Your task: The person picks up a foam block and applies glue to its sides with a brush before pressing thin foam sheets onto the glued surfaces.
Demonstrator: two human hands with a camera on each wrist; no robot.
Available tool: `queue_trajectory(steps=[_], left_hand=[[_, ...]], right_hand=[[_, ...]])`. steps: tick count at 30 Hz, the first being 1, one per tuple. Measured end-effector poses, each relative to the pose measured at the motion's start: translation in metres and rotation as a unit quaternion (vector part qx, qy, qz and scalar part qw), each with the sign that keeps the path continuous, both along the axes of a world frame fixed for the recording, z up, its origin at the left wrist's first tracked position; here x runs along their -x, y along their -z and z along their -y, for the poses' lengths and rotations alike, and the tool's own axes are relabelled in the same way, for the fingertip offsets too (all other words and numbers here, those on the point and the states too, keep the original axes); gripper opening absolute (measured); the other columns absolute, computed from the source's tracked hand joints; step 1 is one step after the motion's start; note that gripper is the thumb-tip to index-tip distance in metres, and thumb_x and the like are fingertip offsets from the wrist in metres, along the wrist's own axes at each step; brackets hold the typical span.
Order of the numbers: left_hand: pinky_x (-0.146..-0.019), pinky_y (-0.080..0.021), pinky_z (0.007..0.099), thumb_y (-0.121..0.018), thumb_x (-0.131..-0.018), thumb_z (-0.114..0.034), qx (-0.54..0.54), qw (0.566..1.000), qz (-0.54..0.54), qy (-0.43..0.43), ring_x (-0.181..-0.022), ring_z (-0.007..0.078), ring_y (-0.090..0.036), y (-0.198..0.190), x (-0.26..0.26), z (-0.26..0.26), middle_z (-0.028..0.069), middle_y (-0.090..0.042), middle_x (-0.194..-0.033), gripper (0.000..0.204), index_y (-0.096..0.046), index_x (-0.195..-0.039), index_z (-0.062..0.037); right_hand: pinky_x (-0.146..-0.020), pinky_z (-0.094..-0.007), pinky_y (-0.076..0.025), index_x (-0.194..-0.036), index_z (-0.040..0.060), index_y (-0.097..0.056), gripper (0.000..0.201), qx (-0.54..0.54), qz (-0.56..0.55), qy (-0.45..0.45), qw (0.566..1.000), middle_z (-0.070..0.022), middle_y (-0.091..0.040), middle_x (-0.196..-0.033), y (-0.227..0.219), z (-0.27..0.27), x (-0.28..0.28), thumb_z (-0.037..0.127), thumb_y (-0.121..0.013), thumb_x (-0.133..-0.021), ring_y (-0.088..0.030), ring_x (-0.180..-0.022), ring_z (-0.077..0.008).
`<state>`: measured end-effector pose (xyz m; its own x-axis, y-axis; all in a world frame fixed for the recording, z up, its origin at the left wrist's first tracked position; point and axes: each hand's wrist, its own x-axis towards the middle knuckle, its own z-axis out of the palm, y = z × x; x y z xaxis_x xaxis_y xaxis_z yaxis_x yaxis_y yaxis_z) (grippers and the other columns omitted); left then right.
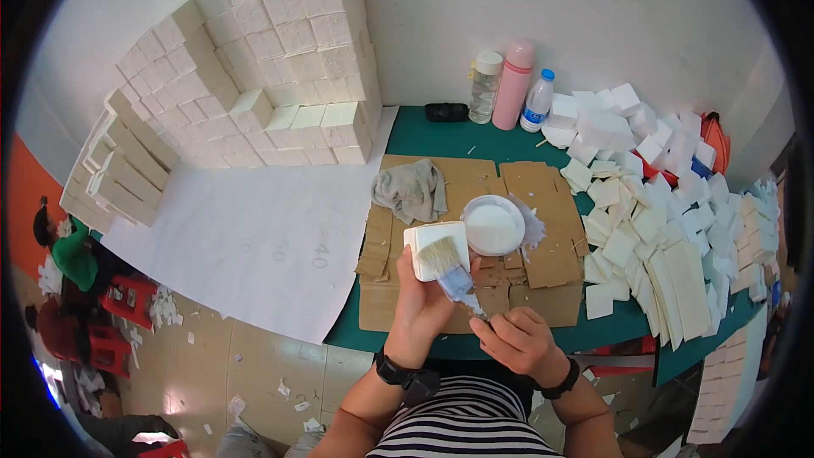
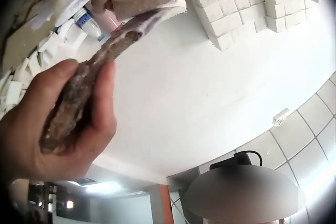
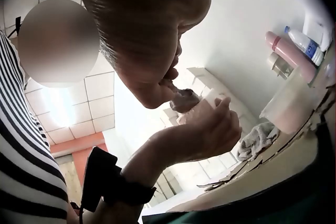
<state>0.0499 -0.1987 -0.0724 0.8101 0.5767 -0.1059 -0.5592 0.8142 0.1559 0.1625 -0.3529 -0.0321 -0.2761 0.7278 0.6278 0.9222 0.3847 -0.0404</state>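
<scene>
In the head view my left hand [image 1: 421, 303] grips a white square block [image 1: 429, 235] from below, its broad face turned up. My right hand [image 1: 524, 343] pinches the handle of a flat paintbrush [image 1: 459, 282], whose pale bristles lie across the block's face. White residue coats the brush's ferrule. The left wrist view shows the worn, stained brush handle [image 2: 71, 106] between the right hand's thumb and fingers. Just beyond the block stands a round white tub [image 1: 494, 226] of white liquid, on flattened cardboard [image 1: 543, 267]. From the right wrist view, the left hand [image 3: 202, 134] partly hides the block.
A crumpled grey rag [image 1: 409, 190] lies on the cardboard. Tall stacks of white blocks [image 1: 288, 30] stand on white sheeting [image 1: 254, 229] at left. Loose white pieces [image 1: 632, 220] heap up at right. A pink flask [image 1: 514, 85] and bottles line the wall. People sit at far left.
</scene>
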Motion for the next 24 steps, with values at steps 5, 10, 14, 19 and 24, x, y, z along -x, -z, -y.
queue_trajectory(steps=[5, 10, 14, 19, 24], left_hand=[[-0.103, -0.041, 0.0490, -0.038, -0.098, -0.049, 0.009, 0.996, -0.066, -0.054, -0.102, 0.0286, -0.058, -0.006, 0.002, 0.000, 0.0109, -0.060, -0.111, 0.050, -0.052, -0.121, -0.0071], [-0.104, -0.041, 0.0489, -0.037, -0.098, -0.050, 0.010, 0.998, -0.047, -0.039, -0.108, 0.0288, -0.055, -0.008, 0.003, -0.002, 0.0103, -0.058, -0.117, 0.051, -0.050, -0.125, -0.0081], [-0.104, -0.041, 0.0486, -0.035, -0.098, -0.051, 0.007, 0.999, -0.040, -0.028, -0.114, 0.0297, -0.053, -0.009, 0.004, -0.001, 0.0110, -0.056, -0.124, 0.054, -0.046, -0.130, -0.0087], [-0.103, -0.041, 0.0475, -0.030, -0.099, -0.051, -0.012, 0.995, -0.092, -0.045, -0.118, 0.0310, -0.053, -0.012, 0.004, 0.004, 0.0128, -0.053, -0.131, 0.057, -0.041, -0.136, -0.0089], [-0.102, -0.042, 0.0501, -0.040, -0.095, -0.056, -0.043, 0.990, -0.096, -0.096, -0.115, 0.0286, -0.053, 0.009, 0.001, -0.002, 0.0098, -0.054, -0.129, 0.060, -0.044, -0.134, -0.0110]], right_hand=[[-0.058, -0.0286, -0.046, -0.101, 0.0047, -0.069, 0.038, 0.040, 0.011, -0.029, 0.999, -0.0040, -0.055, -0.088, -0.006, 0.014, -0.012, 0.006, -0.074, -0.064, -0.052, -0.068, -0.0163], [-0.059, -0.0290, -0.046, -0.100, 0.0047, -0.069, 0.039, 0.019, -0.020, -0.033, 0.999, -0.0038, -0.055, -0.088, -0.015, 0.022, -0.020, 0.007, -0.075, -0.062, -0.053, -0.068, -0.0168], [-0.060, -0.0298, -0.046, -0.101, 0.0046, -0.069, 0.040, -0.034, -0.028, 0.013, 0.999, -0.0036, -0.055, -0.090, -0.024, 0.014, -0.016, 0.006, -0.075, -0.061, -0.053, -0.069, -0.0180], [-0.061, -0.0305, -0.046, -0.101, 0.0043, -0.069, 0.040, -0.025, -0.045, 0.049, 0.997, -0.0045, -0.056, -0.089, -0.028, -0.001, -0.006, 0.006, -0.074, -0.062, -0.053, -0.070, -0.0197], [-0.062, -0.0309, -0.047, -0.101, 0.0034, -0.069, 0.039, 0.040, -0.085, 0.018, 0.995, -0.0058, -0.057, -0.088, -0.019, 0.007, 0.011, 0.003, -0.075, -0.063, -0.054, -0.071, -0.0209]])
